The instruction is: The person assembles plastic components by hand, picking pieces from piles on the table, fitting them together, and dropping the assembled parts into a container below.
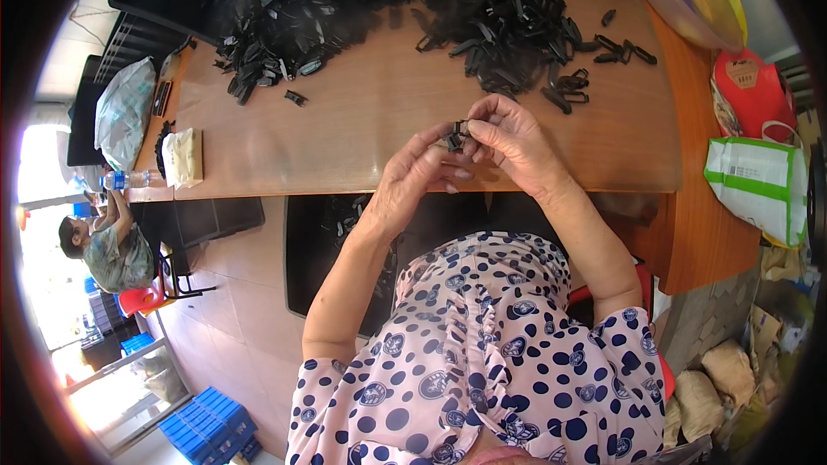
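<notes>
Between my two hands, just above the near edge of the wooden table (345,142), is a small black plastic part (456,136). My left hand (419,165) pinches it from the left, with thumb and fingers closed around its lower side. From the right, my right hand (514,142) grips its upper end between thumb and forefinger. The fingers cover much of the part, so its full shape cannot be made out. Farther back lie two large heaps of similar black parts, a left heap (297,17) and a right heap (504,21). One loose black part (295,98) lies in front of the left heap.
A black tray (301,267) with parts sits below the table edge, by my lap. At the table's left are a tissue pack (183,159), a water bottle (126,180) and a plastic bag (126,112). A plastic basin (680,0) stands far right. Another person (116,250) sits at left.
</notes>
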Demonstrator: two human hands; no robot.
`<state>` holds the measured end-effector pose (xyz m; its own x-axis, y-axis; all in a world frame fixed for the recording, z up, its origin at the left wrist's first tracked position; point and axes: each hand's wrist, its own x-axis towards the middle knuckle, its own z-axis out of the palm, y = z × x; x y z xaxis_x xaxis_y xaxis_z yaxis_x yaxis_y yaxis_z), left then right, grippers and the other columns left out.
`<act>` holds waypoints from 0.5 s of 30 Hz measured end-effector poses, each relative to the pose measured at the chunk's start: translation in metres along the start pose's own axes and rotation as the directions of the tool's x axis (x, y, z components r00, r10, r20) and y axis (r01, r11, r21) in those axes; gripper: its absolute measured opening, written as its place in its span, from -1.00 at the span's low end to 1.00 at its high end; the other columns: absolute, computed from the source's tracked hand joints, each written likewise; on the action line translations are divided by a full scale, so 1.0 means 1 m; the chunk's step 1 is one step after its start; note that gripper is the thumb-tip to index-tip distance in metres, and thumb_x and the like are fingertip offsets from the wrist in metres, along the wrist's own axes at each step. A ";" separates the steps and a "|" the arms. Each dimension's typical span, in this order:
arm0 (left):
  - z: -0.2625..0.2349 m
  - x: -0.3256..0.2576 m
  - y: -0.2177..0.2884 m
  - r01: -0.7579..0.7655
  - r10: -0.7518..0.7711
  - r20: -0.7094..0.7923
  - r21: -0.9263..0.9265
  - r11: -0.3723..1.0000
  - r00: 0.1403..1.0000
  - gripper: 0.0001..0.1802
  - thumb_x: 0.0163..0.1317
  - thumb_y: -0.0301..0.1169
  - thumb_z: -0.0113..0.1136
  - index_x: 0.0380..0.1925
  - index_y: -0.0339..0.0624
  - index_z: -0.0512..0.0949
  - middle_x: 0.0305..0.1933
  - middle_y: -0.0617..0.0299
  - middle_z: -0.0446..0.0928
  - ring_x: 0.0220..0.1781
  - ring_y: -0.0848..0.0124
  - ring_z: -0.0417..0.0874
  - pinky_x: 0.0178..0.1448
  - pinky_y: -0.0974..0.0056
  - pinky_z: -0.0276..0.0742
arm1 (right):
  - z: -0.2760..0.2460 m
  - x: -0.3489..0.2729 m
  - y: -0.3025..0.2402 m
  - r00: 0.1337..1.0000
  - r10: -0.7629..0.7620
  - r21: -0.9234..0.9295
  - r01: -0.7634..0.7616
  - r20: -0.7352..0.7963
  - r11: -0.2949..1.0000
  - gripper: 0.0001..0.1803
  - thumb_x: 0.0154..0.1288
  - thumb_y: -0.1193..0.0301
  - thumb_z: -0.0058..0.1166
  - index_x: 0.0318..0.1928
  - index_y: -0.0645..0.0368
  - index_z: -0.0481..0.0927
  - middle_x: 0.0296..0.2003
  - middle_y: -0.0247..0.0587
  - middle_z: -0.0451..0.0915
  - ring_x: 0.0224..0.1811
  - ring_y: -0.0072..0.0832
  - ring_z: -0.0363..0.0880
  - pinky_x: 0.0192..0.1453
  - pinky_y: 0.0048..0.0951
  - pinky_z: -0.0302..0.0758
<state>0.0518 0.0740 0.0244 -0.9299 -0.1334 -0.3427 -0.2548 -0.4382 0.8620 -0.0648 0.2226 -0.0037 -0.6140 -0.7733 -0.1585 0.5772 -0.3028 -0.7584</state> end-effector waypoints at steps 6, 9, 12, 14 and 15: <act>-0.008 0.000 -0.020 -0.199 0.238 -0.066 0.360 0.911 0.969 -0.70 0.26 -0.53 0.18 0.01 -0.31 0.48 -0.16 0.17 0.58 -0.17 0.47 0.60 -0.11 0.37 0.55 | 0.009 -0.006 0.000 0.998 0.034 -0.029 -0.033 0.060 0.999 -0.89 0.32 0.50 0.08 -0.18 0.22 0.48 -0.38 -0.30 0.56 -0.37 -0.60 0.59 -0.32 -0.62 0.55; -0.006 -0.003 -0.013 -0.267 0.384 -0.062 0.615 0.742 0.921 -0.77 0.21 -0.54 0.21 -0.11 -0.28 0.56 -0.22 0.17 0.57 -0.23 0.49 0.59 -0.19 0.40 0.52 | 0.012 -0.008 -0.001 0.996 0.049 -0.022 -0.047 0.075 0.999 -0.90 0.31 0.50 0.09 -0.19 0.22 0.48 -0.39 -0.30 0.56 -0.38 -0.60 0.59 -0.33 -0.62 0.55; -0.009 -0.003 -0.011 -0.351 0.510 0.007 0.734 0.581 0.860 -0.79 0.15 -0.57 0.24 -0.17 -0.26 0.58 -0.29 0.15 0.55 -0.30 0.43 0.60 -0.24 0.37 0.51 | 0.014 -0.008 -0.005 0.992 0.075 -0.040 -0.071 0.099 0.997 -0.90 0.31 0.50 0.10 -0.20 0.22 0.49 -0.41 -0.30 0.56 -0.40 -0.60 0.58 -0.35 -0.62 0.54; -0.008 -0.004 -0.006 -0.371 0.522 0.040 0.749 0.548 0.852 -0.80 0.15 -0.57 0.23 -0.18 -0.26 0.58 -0.31 0.15 0.55 -0.33 0.40 0.60 -0.26 0.35 0.52 | 0.015 -0.007 -0.005 0.989 0.095 -0.060 -0.088 0.117 0.994 -0.90 0.31 0.50 0.10 -0.20 0.22 0.49 -0.42 -0.30 0.56 -0.41 -0.60 0.58 -0.37 -0.63 0.54; -0.007 -0.005 -0.004 -0.395 0.534 0.078 0.764 0.511 0.842 -0.81 0.15 -0.57 0.23 -0.20 -0.25 0.58 -0.32 0.15 0.54 -0.35 0.37 0.60 -0.29 0.33 0.52 | 0.015 -0.007 -0.005 0.987 0.112 -0.079 -0.103 0.119 0.992 -0.90 0.31 0.50 0.10 -0.20 0.21 0.49 -0.43 -0.31 0.55 -0.42 -0.60 0.58 -0.38 -0.63 0.53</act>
<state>0.0597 0.0703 0.0198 -0.9396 -0.2769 0.2011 0.0346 0.5078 0.8608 -0.0547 0.2211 0.0106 -0.4771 -0.8630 -0.1658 0.5930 -0.1769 -0.7855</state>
